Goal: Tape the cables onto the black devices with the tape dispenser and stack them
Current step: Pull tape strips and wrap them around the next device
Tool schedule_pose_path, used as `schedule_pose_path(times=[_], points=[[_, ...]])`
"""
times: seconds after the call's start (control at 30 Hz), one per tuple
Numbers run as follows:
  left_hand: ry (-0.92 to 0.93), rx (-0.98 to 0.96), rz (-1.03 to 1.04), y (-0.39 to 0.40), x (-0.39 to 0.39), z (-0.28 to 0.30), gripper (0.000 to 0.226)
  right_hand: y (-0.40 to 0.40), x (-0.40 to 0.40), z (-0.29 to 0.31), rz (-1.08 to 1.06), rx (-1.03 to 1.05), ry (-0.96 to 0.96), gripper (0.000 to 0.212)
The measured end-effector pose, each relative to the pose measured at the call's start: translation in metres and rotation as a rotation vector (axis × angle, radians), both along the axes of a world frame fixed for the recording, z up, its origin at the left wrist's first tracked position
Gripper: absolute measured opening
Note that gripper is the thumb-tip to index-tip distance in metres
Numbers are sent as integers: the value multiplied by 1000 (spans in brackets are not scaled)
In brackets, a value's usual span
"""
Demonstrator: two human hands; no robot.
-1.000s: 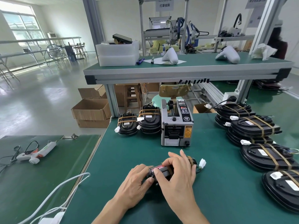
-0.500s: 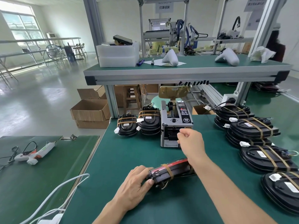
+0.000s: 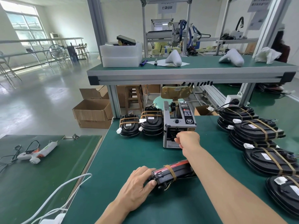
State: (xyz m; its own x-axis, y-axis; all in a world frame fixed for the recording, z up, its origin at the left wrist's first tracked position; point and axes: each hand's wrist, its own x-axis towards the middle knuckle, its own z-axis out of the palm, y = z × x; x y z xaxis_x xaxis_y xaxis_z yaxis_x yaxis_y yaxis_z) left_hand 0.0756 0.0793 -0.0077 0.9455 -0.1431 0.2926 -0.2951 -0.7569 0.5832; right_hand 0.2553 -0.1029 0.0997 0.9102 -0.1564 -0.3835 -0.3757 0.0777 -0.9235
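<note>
A black device point(image 3: 173, 171) with a red edge and one brown tape band lies tilted on the green table point(image 3: 129, 151). My left hand point(image 3: 137, 183) grips its left end. My right hand point(image 3: 187, 139) reaches forward to the front slot of the grey tape dispenser point(image 3: 178, 120), fingers curled at the outlet; whether it holds tape is hidden. Two short stacks of taped devices point(image 3: 140, 123) stand left of the dispenser. Several taped devices point(image 3: 258, 143) with white connectors are piled on the right.
A white glue gun point(image 3: 37, 152) with a black cord lies on the lower left table. White cables point(image 3: 53, 199) run along the near left edge. An upper shelf point(image 3: 186, 75) overhangs the back of the table. Cardboard boxes point(image 3: 92, 112) sit on the floor.
My right hand left the device and moved forward to the dispenser's outlet. The left hand kept its grip and the device tilted up on edge.
</note>
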Motion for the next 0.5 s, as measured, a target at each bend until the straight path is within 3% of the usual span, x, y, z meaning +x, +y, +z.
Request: schedule_pose_path(times=[0.1, 0.27, 0.5], points=[[-5, -2, 0, 0, 0, 0, 47, 6, 4, -2, -124, 0, 44, 20], [-10, 0, -3, 0, 0, 0, 49, 16, 11, -7, -181, -80, 32, 17], [-12, 0, 2, 0, 1, 0, 50, 22, 20, -18, -248, -227, 36, 31]])
